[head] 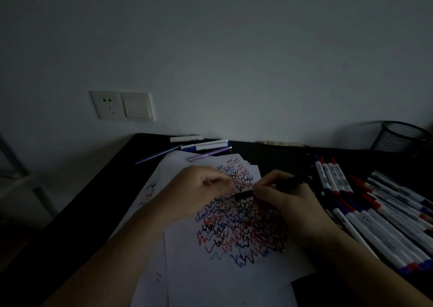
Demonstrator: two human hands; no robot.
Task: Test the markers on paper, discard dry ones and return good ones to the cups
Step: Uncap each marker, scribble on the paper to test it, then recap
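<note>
Head view: right hand [284, 203] grips a black marker [269, 188], its tip at 9 o'clock touching the white paper sheet [225, 271] scribbled with red, blue and black zigzags. Left hand [199, 189], fingers curled, rests on the paper just beside the tip. White-barrelled markers [379, 220] lie in a pile at 3 o'clock, a black mesh cup [400, 137] at 2 o'clock.

Dim room — bare pale wall [234, 48], socket and switch [122, 105], black desk [98, 189].
</note>
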